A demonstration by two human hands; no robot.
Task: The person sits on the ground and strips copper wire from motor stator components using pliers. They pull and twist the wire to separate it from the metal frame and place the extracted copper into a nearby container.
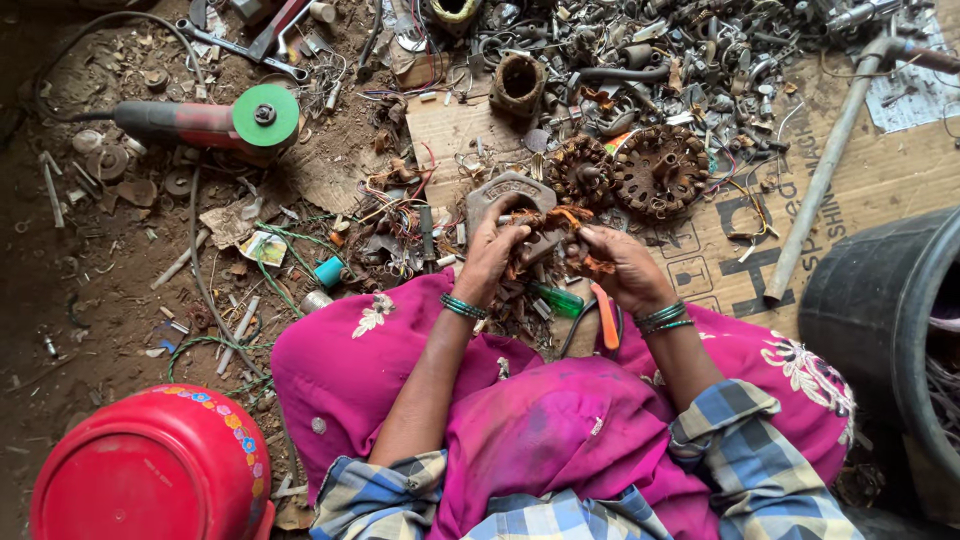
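Note:
I sit on the ground in pink cloth and a checked shirt. My left hand [492,252] and my right hand [617,266] both grip a rusty wound coil piece [553,229], a stator-like part with copper wire, held between them just above my lap. Green bangles ring both wrists. A grey metal casting [505,191] lies right behind the held part. Two more rusty wound stators [660,168] lie beyond on the cardboard [880,180]. An orange-handled tool [604,316] and a green-handled screwdriver [556,299] rest near my knees.
A red angle grinder with a green disc [262,116] lies at the upper left. A heap of metal scrap [640,50] fills the top. A long grey pipe [818,175] slants at right beside a black tyre [880,320]. A red tub [155,470] stands lower left.

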